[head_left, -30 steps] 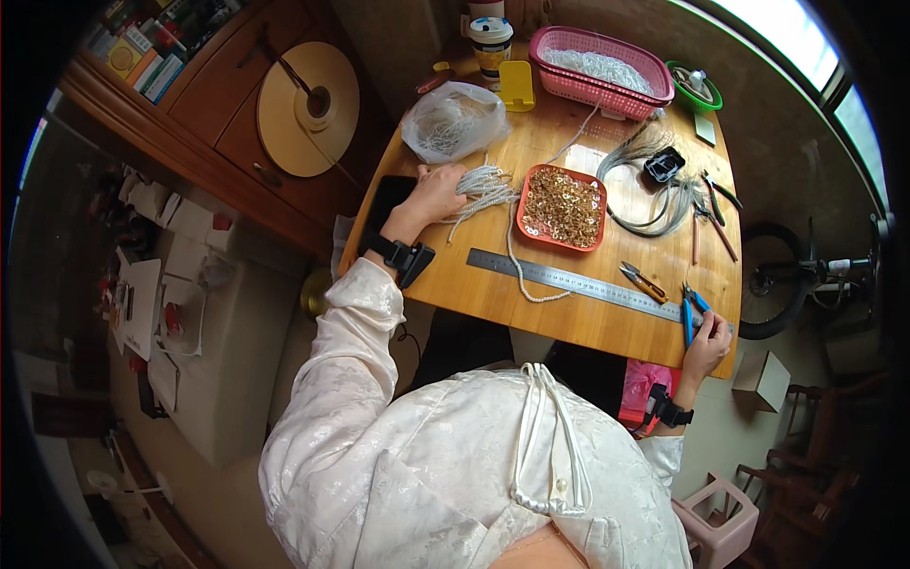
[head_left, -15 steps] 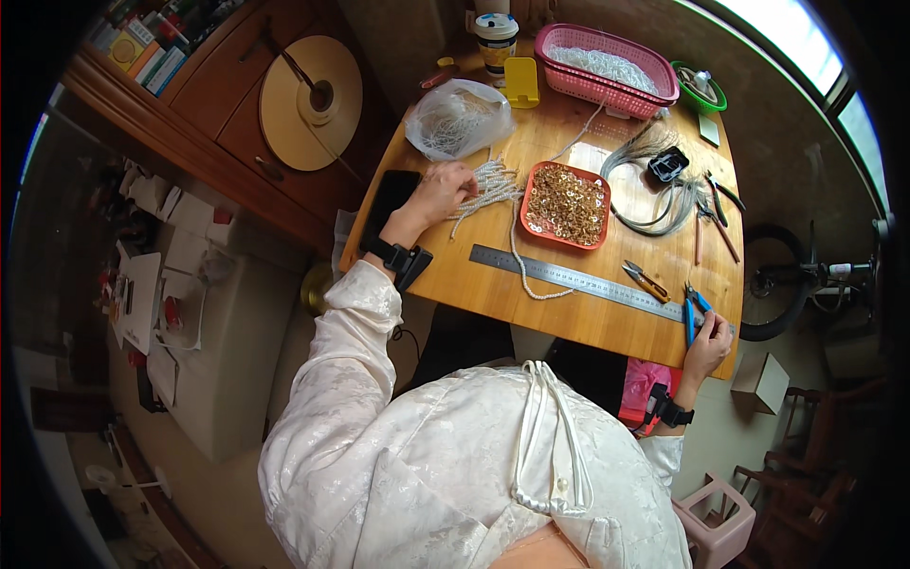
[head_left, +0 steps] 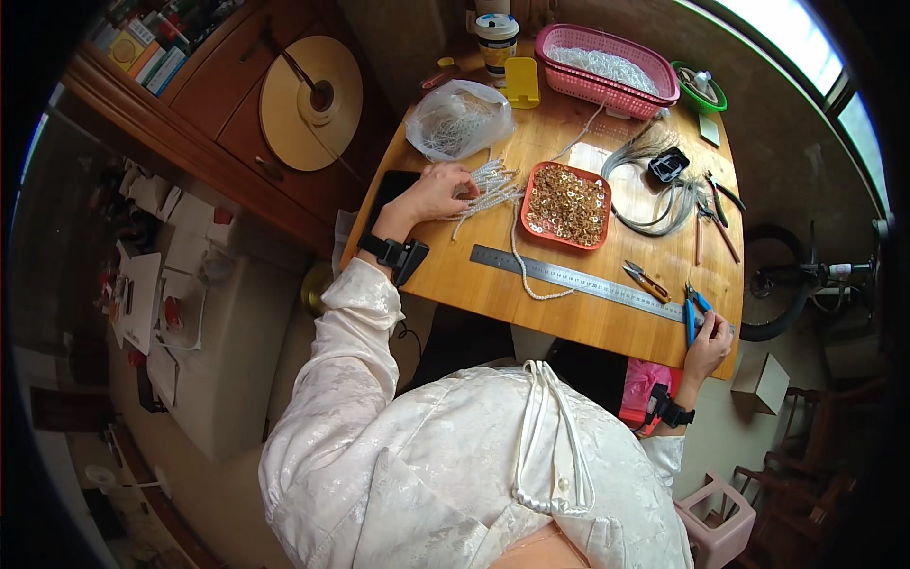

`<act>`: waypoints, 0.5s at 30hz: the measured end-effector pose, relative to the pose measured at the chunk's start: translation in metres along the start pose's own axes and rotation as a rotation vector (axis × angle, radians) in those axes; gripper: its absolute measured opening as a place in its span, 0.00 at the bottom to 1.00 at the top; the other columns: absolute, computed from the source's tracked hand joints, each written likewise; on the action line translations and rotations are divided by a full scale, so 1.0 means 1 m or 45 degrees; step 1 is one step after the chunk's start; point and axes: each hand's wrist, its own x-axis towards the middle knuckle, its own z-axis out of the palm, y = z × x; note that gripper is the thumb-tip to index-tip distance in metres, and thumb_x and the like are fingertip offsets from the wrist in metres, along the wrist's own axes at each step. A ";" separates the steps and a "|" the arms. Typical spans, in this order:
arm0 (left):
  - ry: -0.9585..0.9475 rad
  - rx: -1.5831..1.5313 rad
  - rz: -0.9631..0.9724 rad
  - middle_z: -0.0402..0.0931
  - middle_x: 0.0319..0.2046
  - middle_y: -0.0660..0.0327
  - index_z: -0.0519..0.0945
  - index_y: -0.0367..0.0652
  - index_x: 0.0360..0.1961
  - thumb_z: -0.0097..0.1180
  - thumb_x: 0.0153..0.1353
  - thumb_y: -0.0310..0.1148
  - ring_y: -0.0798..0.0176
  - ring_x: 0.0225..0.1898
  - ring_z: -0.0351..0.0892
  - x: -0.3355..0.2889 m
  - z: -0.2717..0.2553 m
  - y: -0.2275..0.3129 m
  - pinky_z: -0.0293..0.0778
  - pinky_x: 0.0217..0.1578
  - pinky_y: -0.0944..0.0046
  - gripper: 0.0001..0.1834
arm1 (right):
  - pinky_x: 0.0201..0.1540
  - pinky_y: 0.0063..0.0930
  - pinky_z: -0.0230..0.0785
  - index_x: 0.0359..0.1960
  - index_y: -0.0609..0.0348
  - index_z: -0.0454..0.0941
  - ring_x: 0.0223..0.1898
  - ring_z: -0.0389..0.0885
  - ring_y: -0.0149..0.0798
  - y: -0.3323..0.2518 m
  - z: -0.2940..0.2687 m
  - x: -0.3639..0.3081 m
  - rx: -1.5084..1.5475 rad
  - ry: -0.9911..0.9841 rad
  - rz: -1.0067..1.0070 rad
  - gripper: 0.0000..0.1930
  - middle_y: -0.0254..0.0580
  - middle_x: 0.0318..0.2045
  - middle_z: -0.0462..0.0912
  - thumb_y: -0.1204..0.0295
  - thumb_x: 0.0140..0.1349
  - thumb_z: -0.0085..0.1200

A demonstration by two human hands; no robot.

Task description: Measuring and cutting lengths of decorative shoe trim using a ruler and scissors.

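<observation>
My left hand (head_left: 438, 192) rests at the left end of a bunch of white bead strands (head_left: 493, 185), its fingers bent over the strands and in contact with them. Parts of the strands are hidden under the fingers. At the table's right front edge, my right hand (head_left: 709, 349) is closed around the handles of small blue-handled cutters (head_left: 691, 321), their jaws pointing away from me. One longer bead strand (head_left: 520, 261) runs across the steel ruler (head_left: 578, 281). To the right of the bunch is a red tray (head_left: 566, 244) full of small gold pieces.
Yellow-handled snips (head_left: 646, 282) lie against the ruler. Farther back are a clear plastic bag (head_left: 458, 119), a yellow stand (head_left: 521, 83), a lidded cup (head_left: 496, 43) and a pink basket (head_left: 607, 93). Grey cords (head_left: 637, 228), a black box (head_left: 668, 164) and pliers (head_left: 723, 204) are at right.
My left hand has shifted slightly, its wrist turning and its fingers reaching a little lower over the strands. My right hand and the cutters have stayed in place.
</observation>
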 end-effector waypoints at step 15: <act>0.299 0.050 -0.004 0.77 0.38 0.53 0.73 0.43 0.40 0.62 0.48 0.26 0.47 0.45 0.74 0.005 0.011 0.011 0.68 0.49 0.54 0.17 | 0.42 0.38 0.63 0.32 0.58 0.77 0.37 0.74 0.45 0.002 0.002 0.000 -0.035 -0.012 0.000 0.14 0.41 0.30 0.79 0.60 0.66 0.50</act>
